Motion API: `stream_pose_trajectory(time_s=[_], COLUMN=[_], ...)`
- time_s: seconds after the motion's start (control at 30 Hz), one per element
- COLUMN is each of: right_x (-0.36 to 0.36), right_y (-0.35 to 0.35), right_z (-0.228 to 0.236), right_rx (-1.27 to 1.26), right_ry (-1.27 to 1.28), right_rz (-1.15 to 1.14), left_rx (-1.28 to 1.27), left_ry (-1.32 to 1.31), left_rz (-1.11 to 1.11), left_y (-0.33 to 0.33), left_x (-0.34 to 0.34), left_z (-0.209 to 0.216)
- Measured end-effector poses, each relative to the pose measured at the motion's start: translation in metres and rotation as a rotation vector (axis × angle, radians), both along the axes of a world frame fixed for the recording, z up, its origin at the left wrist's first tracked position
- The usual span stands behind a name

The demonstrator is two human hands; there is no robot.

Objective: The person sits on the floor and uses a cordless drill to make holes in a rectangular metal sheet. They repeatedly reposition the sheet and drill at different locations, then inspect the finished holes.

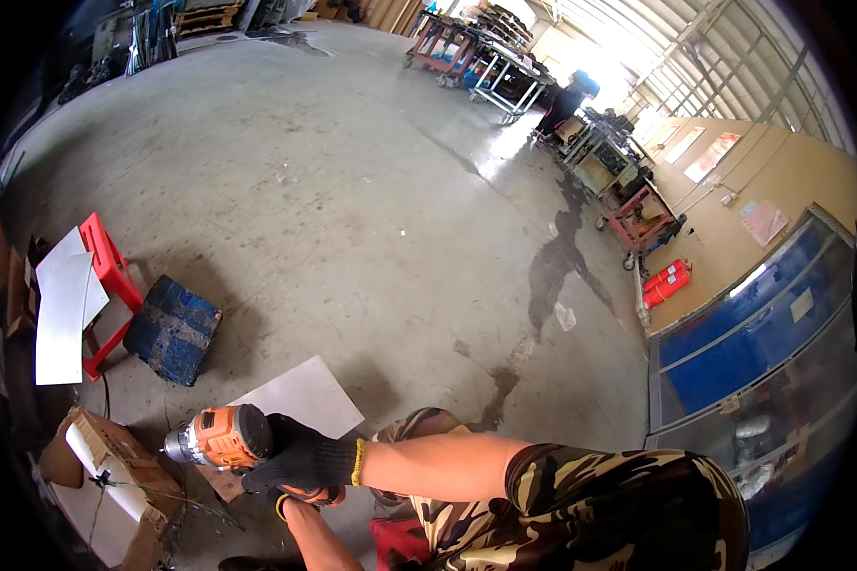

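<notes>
In the head view, we see our right hand [300,455], in a black knit glove with a yellow cuff, wrapped tight around the orange-and-black cordless drill [221,438]. Its chuck points left toward an open brown cardboard box [124,466]. Our left hand [307,497] is mostly hidden beneath; we cannot tell its grip. We judge drilling is in hand; next calls for steadying the bit against the work.

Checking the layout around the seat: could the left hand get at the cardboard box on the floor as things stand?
Probably yes. The cardboard box lies just beyond the drill's nose, nothing between, but the left hand sits under the orange drill, which the gloved right hand also grips.
</notes>
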State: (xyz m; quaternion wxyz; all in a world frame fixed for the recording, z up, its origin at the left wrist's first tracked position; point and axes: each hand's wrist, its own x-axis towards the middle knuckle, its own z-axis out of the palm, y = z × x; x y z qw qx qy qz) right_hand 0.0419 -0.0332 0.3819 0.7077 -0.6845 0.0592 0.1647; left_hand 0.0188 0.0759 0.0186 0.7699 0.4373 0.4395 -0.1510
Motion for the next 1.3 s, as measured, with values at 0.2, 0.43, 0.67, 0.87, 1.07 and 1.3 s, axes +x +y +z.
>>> stream_pose_trajectory(time_s=[0.2,0.43,0.67,0.87,1.07,1.3], right_x=[0.006,0.014,0.042,0.051,0.033,0.022], right_y=[0.012,0.027,0.019,-0.028,-0.030,-0.041], right_z=[-0.005,-0.030,-0.077,-0.110,-0.116,-0.137], right_rx=[-0.203,-0.482,-0.317,-0.760,-0.883,-0.904], right_ry=[-0.059,-0.272,-0.325,-0.142,-0.152,-0.128], right_rz=[0.063,0.183,0.253,0.391,0.579,0.653], left_rx=[0.019,0.104,0.367,0.720,0.625,0.573], left_ry=[0.004,0.010,0.024,0.201,0.318,0.234], left_rz=[-0.033,-0.045,-0.130,-0.303,-0.515,-0.317], left_y=[-0.007,0.014,0.016,-0.017,0.004,-0.013], left_x=[-0.008,-0.010,-0.028,-0.007,0.001,-0.007], left_z=[0.002,-0.005,-0.004,0.042,0.096,0.075])
